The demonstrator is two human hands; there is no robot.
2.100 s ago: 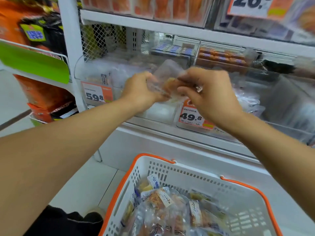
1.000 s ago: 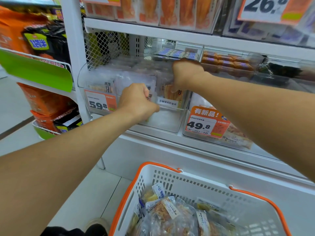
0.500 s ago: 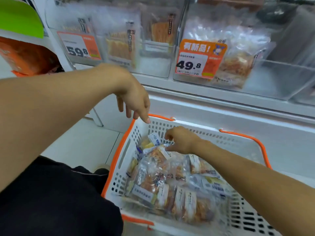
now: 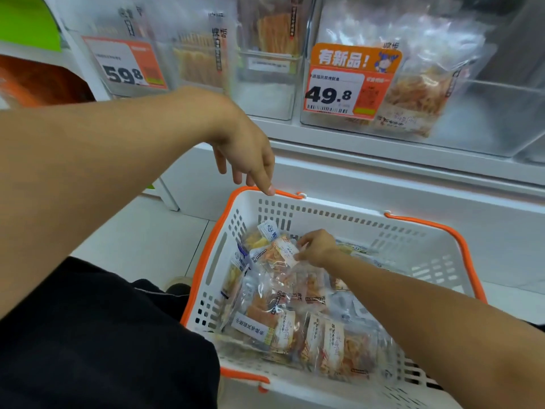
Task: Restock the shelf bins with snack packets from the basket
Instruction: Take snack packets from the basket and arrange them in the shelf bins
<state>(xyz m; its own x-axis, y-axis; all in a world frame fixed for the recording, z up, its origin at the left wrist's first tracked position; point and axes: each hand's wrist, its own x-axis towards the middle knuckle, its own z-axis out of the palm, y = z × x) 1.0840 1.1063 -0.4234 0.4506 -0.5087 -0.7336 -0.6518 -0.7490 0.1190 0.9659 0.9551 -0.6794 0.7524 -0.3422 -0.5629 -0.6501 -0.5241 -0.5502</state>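
Observation:
A white basket (image 4: 339, 212) with orange rim and handles stands on the floor below the shelf, holding several clear snack packets. My right hand (image 4: 317, 247) is down inside it, fingers pinching the white-labelled top of a snack packet (image 4: 275, 255) near the far left corner. My left hand (image 4: 246, 152) hangs above the basket's far left rim with fingers pointing down loosely, its forefinger tip at the orange rim, holding nothing. Clear shelf bins (image 4: 267, 93) above hold upright packets of orange snack strips.
Price tags reading 59.8 (image 4: 125, 64) and 49.8 (image 4: 351, 84) hang on the bin fronts. The right bin (image 4: 486, 119) holds a bag of shredded snack. A white shelf ledge (image 4: 383, 172) juts out between bins and basket. My dark-clothed leg (image 4: 88, 335) is left of the basket.
Both hands left the shelf bin, where the right hand had set a packet, and dropped to the basket. The right hand has now closed its fingers on a packet's top.

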